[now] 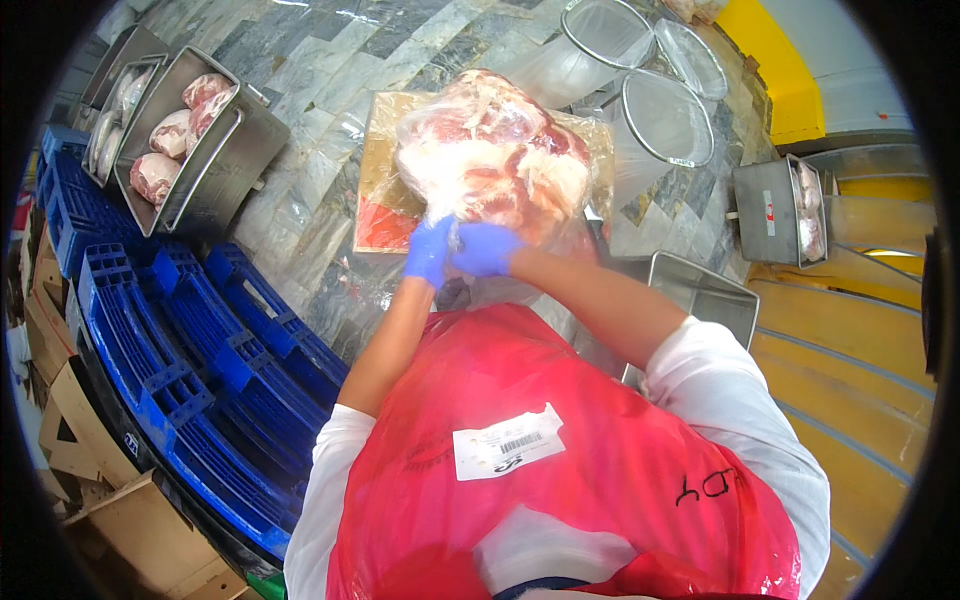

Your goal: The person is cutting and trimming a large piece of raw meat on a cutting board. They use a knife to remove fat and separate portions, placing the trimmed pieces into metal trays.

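A large mass of raw red and white meat (490, 140) lies in a clear plastic bag (572, 235) on top of a cardboard box (375, 175). My left hand (430, 252), in a blue glove, is closed on gathered plastic at the near side of the meat. Right beside it, my right hand (484, 249), gloved in blue too, has its fingers curled in on the same plastic. The fingertips of both hands are partly hidden. Loose plastic hangs down between my hands and my red apron (580, 400).
Steel tubs (245, 150) with pieces of meat stand at the left, above blue plastic pallets (200, 370). Metal hoops (668, 118) holding clear bags stand at the far right. A steel tub (715, 295) sits by my right forearm, and another tub (768, 215) lies beyond it.
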`<act>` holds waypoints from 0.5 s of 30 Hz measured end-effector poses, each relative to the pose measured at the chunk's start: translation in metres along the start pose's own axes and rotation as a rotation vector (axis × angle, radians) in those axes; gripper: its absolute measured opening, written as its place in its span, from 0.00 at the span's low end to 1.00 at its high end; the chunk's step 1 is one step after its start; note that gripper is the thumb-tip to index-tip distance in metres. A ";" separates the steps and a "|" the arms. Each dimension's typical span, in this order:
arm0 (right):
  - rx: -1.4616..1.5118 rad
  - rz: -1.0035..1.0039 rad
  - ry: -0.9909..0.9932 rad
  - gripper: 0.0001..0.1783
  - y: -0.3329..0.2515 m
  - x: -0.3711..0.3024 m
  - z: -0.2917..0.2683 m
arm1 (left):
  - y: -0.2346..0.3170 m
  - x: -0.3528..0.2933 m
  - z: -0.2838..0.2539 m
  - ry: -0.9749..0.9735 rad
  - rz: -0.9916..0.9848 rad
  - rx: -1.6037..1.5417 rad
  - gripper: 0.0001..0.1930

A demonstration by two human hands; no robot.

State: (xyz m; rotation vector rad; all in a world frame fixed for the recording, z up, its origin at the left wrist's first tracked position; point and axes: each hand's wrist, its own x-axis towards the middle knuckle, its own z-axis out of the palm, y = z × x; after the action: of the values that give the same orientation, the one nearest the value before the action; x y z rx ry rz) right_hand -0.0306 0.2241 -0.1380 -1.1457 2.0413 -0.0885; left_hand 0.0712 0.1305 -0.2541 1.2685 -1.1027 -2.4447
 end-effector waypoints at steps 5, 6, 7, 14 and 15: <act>-0.299 -0.091 0.965 0.19 0.076 -0.034 -0.031 | -0.002 0.032 -0.034 0.293 0.426 0.290 0.17; -0.290 -0.113 0.914 0.16 0.099 -0.038 -0.033 | -0.006 0.033 -0.038 0.270 0.470 0.194 0.17; -0.283 -0.137 0.867 0.13 0.123 -0.041 -0.034 | -0.006 0.040 -0.040 0.232 0.270 -0.003 0.16; -0.034 -0.209 0.856 0.06 0.174 -0.091 0.000 | -0.020 0.099 -0.040 0.099 -0.097 -0.572 0.17; 0.013 -0.174 0.857 0.05 0.175 -0.100 0.007 | -0.018 0.100 -0.034 0.073 -0.104 -0.583 0.17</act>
State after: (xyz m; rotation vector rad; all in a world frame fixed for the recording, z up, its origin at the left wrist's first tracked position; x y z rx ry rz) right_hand -0.1187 0.4047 -0.1552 -1.4247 2.6394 -0.7953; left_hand 0.0380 0.0792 -0.3418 1.2183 -0.2640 -2.4912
